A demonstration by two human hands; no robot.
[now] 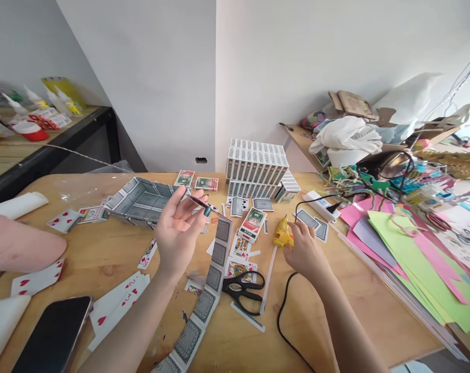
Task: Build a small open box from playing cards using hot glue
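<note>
My left hand (pixel 180 228) is raised above the table, thumb and fingers pinching the upper end of a long strip of playing cards (pixel 219 254). The cards, patterned grey backs showing, are joined end to end and trail down toward the front edge. To the right, my right hand (pixel 307 246) is closed around a yellow hot glue gun (pixel 282 233) resting on the table; a clear glue stick sticks out of its back. Black-handled scissors (pixel 245 290) lie between the strip and the glue stick. Behind my left hand is an open box made of cards (pixel 140 199).
Stacked card packs (pixel 256 166) stand against the wall. A red-and-green card pack (pixel 252 224) lies in front. Loose cards (pixel 122 298) and a phone (pixel 52 334) are at left. A black cord runs near my right arm; coloured paper (pixel 406 269) covers the right side.
</note>
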